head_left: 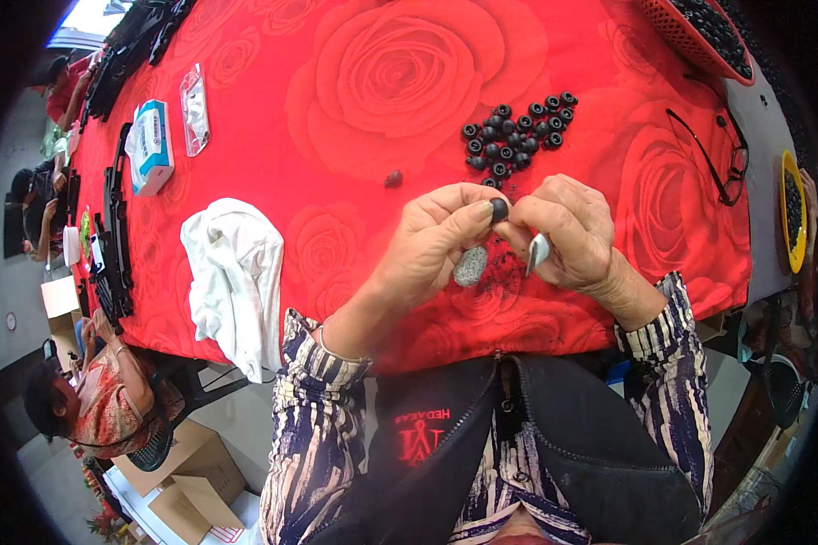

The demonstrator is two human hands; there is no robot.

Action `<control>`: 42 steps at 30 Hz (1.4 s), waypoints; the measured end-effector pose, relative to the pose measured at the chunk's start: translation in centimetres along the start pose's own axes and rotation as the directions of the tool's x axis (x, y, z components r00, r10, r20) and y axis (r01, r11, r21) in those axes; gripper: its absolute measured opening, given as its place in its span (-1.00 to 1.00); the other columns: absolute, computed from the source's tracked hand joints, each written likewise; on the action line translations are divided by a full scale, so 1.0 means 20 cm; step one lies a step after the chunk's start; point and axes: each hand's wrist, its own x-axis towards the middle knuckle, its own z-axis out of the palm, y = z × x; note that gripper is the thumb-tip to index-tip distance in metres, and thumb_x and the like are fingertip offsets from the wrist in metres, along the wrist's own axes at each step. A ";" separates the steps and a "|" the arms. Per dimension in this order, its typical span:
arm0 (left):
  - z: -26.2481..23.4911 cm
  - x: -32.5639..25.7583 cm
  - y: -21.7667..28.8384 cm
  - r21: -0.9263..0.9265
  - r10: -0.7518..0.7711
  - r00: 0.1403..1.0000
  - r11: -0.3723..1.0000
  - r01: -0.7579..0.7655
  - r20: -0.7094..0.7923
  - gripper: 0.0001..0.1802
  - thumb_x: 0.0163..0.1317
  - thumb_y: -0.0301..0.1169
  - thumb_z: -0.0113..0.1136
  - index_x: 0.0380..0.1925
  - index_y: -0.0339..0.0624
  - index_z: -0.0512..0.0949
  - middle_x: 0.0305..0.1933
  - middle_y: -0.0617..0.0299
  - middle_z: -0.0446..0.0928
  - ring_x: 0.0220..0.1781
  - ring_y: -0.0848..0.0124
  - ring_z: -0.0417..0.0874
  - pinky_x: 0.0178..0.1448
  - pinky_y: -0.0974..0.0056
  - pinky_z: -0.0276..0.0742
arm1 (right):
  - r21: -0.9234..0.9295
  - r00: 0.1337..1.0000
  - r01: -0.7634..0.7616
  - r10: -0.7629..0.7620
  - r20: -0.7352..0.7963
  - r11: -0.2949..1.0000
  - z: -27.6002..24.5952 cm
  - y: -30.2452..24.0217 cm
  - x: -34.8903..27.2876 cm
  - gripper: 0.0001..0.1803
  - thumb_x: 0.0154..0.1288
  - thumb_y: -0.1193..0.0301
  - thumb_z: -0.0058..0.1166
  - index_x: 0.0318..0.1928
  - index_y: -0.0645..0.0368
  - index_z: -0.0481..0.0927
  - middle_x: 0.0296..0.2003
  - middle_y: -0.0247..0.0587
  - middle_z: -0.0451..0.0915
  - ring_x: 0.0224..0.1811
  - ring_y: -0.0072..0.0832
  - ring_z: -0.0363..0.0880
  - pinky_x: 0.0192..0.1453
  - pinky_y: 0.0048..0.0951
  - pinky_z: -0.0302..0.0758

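Observation:
My left hand [441, 232] pinches a small round black cap [498, 210] between thumb and fingertips. A speckled grey oval piece [470, 267] shows below that hand; whether it is held or worn on a finger I cannot tell. Against the cap, my right hand [568, 227] is closed around a slim tool with a flat silvery end [538, 252]. Its working tip is hidden by the fingers. Just beyond both hands lies a loose cluster of similar black caps [516, 136], several showing a hollow ring side. Dark crumbs dot the red cloth beneath my hands.
The table wears a red rose-patterned cloth [336, 109]. A white cloth [234, 272], tissue pack [151, 150] and clear plastic case [194, 109] lie left. Glasses [713, 159], a red basket [691, 36] of black parts and a yellow tray [793, 211] are right. Other people sit left.

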 end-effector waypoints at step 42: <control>0.02 -0.03 0.00 0.040 -0.090 0.996 0.995 0.090 -0.001 -0.78 0.23 -0.43 0.08 -0.17 -0.32 0.45 -0.34 0.38 0.45 -0.39 0.71 0.34 -0.35 0.60 0.27 | 0.249 0.907 -0.306 0.202 0.370 0.919 -0.08 0.06 0.04 -0.86 0.08 0.48 0.03 -0.35 0.27 0.43 -0.55 -0.13 0.41 -0.53 -0.21 0.45 -0.49 -0.32 0.36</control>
